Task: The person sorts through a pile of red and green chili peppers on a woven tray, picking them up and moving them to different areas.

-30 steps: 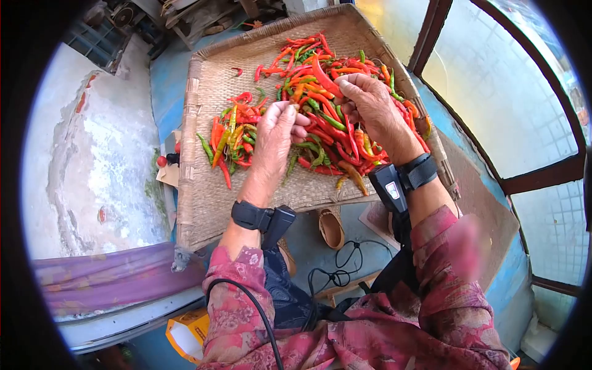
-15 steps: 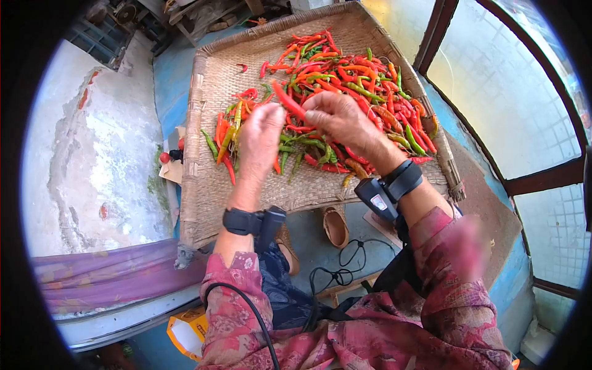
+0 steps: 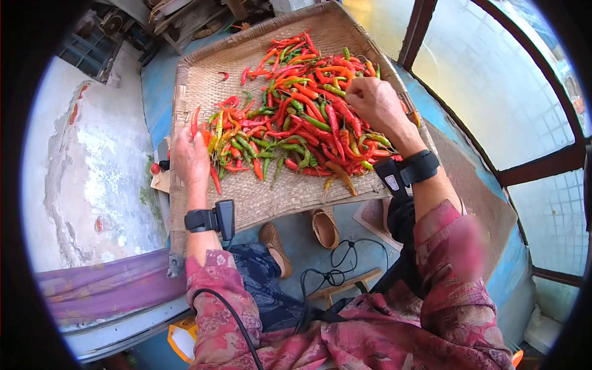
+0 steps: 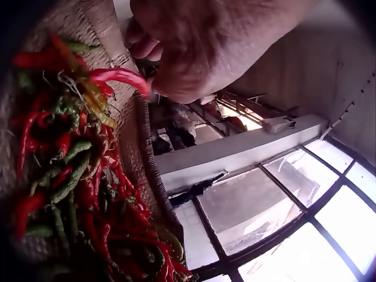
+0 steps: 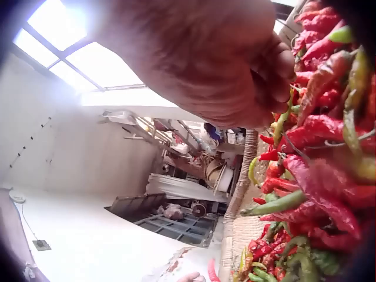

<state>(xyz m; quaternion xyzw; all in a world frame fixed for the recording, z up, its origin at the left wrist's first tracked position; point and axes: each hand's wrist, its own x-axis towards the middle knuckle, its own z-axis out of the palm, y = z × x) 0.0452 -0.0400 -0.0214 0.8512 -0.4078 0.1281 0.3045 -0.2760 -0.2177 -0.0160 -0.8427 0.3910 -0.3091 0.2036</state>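
A woven tray (image 3: pixel 197 74) holds a wide heap of red, green and orange peppers (image 3: pixel 308 117). At its left side, the left hand (image 3: pixel 191 157) holds a red pepper (image 3: pixel 195 122) upright by thumb and fingers; in the left wrist view this curved red pepper (image 4: pixel 123 76) sticks out from the hand (image 4: pixel 205 47). Over the right part of the heap is the right hand (image 3: pixel 382 111), its fingers curled down close to the peppers. In the right wrist view the curled fingers of that hand (image 5: pixel 205 64) hide whatever may lie between them.
A peeling white wall (image 3: pixel 105 166) stands left, framed windows (image 3: pixel 493 86) right. Below the tray are shoes (image 3: pixel 325 228), a black cable (image 3: pixel 333 277) and a small wooden stool (image 3: pixel 348 285). Clutter lies beyond the far edge.
The hands have moved apart from the middle of the tray. The left hand went left and now has a red pepper; the right hand, which held a red one, moved right over the heap.
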